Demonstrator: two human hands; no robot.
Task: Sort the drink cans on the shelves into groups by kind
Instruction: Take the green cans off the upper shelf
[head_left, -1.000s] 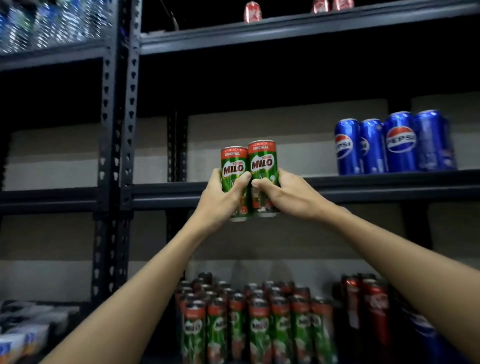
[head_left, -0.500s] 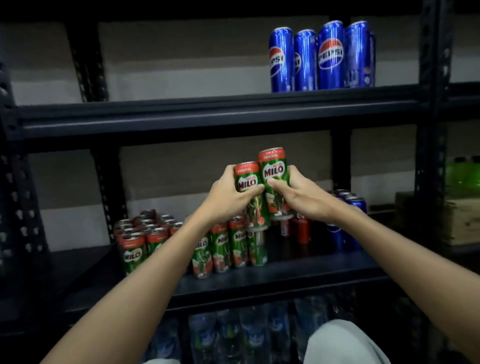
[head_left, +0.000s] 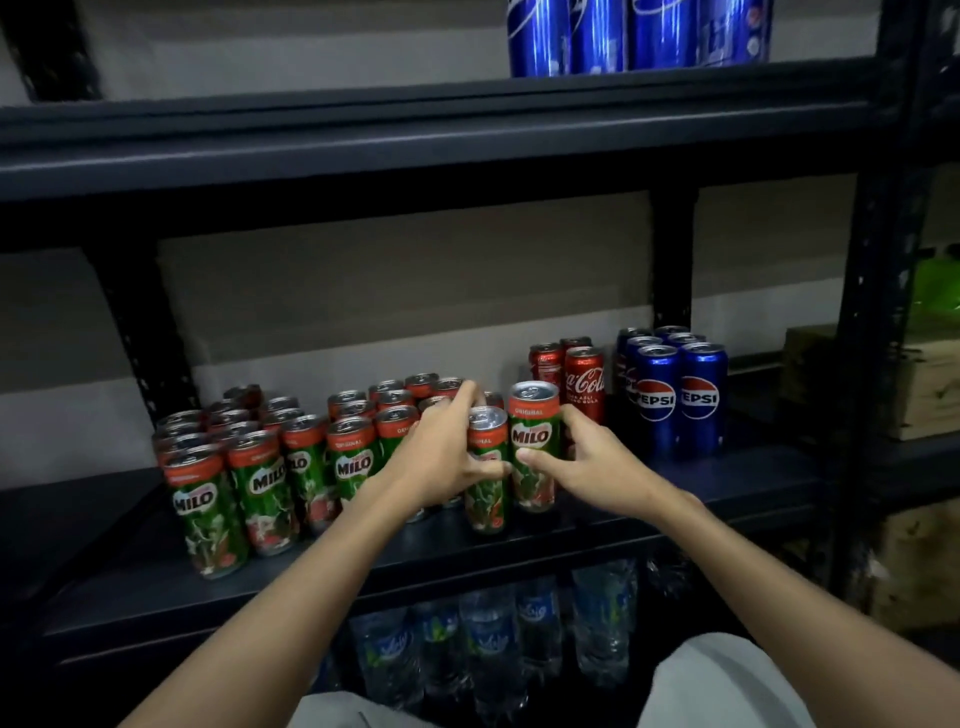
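So, middle shelf (head_left: 649, 525) from the left: a big crowd of Milo cans (head_left: 270, 467), too many to count properly. Left hand (head_left: 441, 462) has its grip wrapped on one Milo can (head_left: 487, 483), right hand (head_left: 592, 462) wrapped on another (head_left: 532, 447), both at the crowd's right edge. Then three Cokes (head_left: 584, 384), six Pepsis (head_left: 675, 397). Four blue cans (head_left: 639, 36) on the shelf above, water bottles (head_left: 493, 654) below.

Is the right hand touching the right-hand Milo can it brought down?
Touching. The head view shows the right hand with its thumb pressed across the Milo can front and fingers curled behind it.
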